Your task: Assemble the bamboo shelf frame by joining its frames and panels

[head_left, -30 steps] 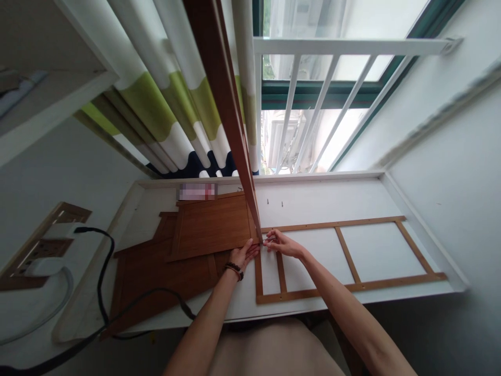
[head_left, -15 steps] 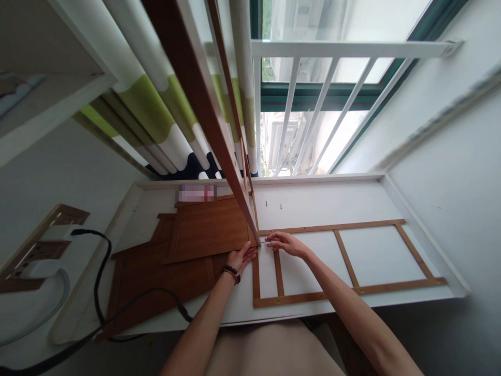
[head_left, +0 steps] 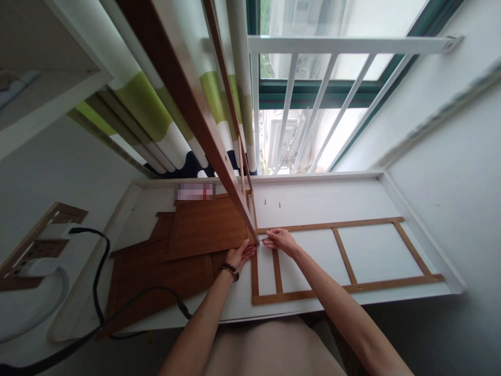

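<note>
Working at the foot of the tilted wooden bar [head_left: 203, 130], you seem to be at a fine step where it meets the flat wooden frame [head_left: 344, 256] on the white ledge [head_left: 321, 196]. Your right hand [head_left: 282, 241] pinches a thin piece [head_left: 263, 239], too small to identify, pointed at the bar's foot. Your left hand [head_left: 238, 258] has its fingers stretched out against that foot, beside the brown panels [head_left: 211, 224]; whether they grip it, I cannot tell. Two small screws [head_left: 273, 203] lie beyond the frame. The next move probably calls for a steady foot and straight alignment.
</note>
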Demonstrator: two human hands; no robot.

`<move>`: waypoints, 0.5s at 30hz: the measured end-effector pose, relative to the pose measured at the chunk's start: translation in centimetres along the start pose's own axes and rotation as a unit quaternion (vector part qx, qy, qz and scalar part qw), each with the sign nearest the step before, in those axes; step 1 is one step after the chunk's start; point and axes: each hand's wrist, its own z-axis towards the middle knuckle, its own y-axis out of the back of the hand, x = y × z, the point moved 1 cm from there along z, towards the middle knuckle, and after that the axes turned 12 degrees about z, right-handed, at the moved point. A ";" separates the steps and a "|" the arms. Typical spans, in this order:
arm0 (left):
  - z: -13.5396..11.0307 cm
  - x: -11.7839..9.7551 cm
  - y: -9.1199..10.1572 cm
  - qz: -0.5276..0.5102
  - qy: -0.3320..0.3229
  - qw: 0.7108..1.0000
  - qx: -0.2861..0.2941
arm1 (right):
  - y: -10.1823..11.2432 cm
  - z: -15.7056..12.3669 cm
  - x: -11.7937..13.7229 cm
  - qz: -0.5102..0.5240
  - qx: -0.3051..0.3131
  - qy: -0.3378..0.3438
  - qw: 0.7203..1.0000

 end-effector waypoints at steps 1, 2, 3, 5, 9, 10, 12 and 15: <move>0.0 0.0 0.0 -0.001 0.000 1.000 -0.001 | 0.0 -0.2 -0.3 0.008 -0.003 0.015 1.000; 0.0 0.0 0.0 -0.002 -0.001 1.000 -0.001 | 0.1 -0.4 -0.6 0.019 -0.003 0.032 0.999; 0.0 0.1 0.0 -0.002 -0.003 1.000 0.000 | 0.2 -0.6 -1.0 0.031 0.001 0.050 0.998; 0.0 0.1 0.0 -0.001 -0.007 1.000 0.004 | 0.4 -1.1 -1.8 0.056 0.019 0.073 0.996; -0.2 0.0 0.0 -0.001 -0.009 1.000 0.003 | 0.3 -1.6 -2.8 0.106 0.054 0.079 0.990; -0.2 0.0 -0.1 -0.001 -0.009 1.000 0.003 | 0.2 -1.6 -2.9 0.113 0.052 0.085 0.989; -0.1 0.1 0.0 -0.002 -0.010 1.000 0.004 | 0.1 -1.4 -2.9 0.111 0.035 0.100 0.988; 0.0 0.1 0.0 -0.001 -0.011 1.000 0.006 | -0.1 -1.1 -2.9 0.089 0.004 0.108 0.990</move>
